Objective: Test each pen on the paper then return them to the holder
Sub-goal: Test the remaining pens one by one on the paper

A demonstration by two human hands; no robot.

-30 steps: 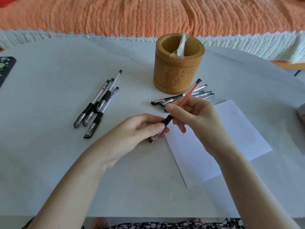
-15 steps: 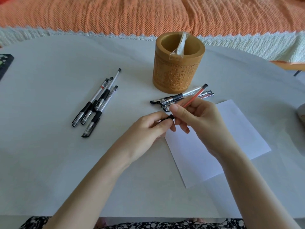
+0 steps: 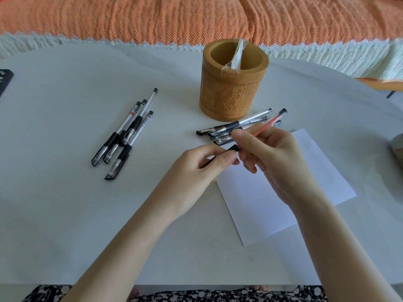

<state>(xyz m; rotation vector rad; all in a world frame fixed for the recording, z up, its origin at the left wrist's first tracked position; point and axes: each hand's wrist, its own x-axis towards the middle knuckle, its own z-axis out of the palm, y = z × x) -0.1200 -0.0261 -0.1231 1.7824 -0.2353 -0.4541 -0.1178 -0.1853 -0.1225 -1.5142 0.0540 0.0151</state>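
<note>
My right hand (image 3: 272, 158) grips a red-barrelled pen (image 3: 268, 124) that slants up to the right, its black grip showing between my hands. My left hand (image 3: 196, 168) pinches the pen's dark cap end (image 3: 209, 162), mostly hidden by the fingers. Both hands hover over the near-left corner of a white sheet of paper (image 3: 283, 203). A carved bamboo holder (image 3: 231, 99) stands behind them, with only a plastic wrapper (image 3: 235, 56) in it. Several capped pens (image 3: 229, 127) lie at its foot. Another group of several pens (image 3: 126, 134) lies to the left.
The white table (image 3: 76, 203) ends at a near edge close to my lap. An orange blanket (image 3: 196, 16) lies beyond the far edge. A dark object (image 3: 5, 80) sits at the left edge and a grey round object (image 3: 398, 147) at the right edge.
My right hand has carried the red pen up and to the right and laid it flatter. My left hand has stayed at the cap end, which no longer pokes out below its fingers.
</note>
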